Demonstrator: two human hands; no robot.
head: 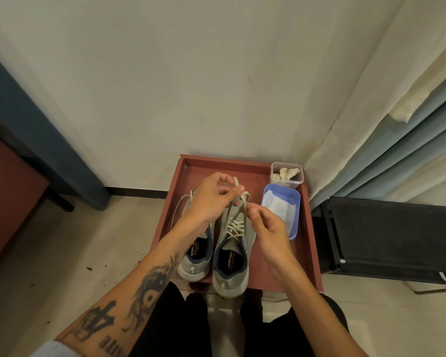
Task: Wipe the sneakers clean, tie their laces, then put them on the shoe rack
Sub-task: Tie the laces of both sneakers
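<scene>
Two grey sneakers stand side by side on a reddish-brown tray [304, 253], heels toward me. The right sneaker [231, 264] has its beige laces [236, 228] pulled up over the tongue. My left hand [211, 197] pinches a loop of that lace above the toe. My right hand [264, 225] grips the other lace end just beside it. The left sneaker [195, 261] lies partly under my left forearm, and its loose lace [177, 210] trails out to the left.
A blue tub [281, 199] with a white wipe sits on the tray's right side, a clear container [286, 173] of wadded tissue behind it. A black fabric shoe rack [386, 235] stands to the right under curtains. Wall ahead, dark furniture left, my knees below.
</scene>
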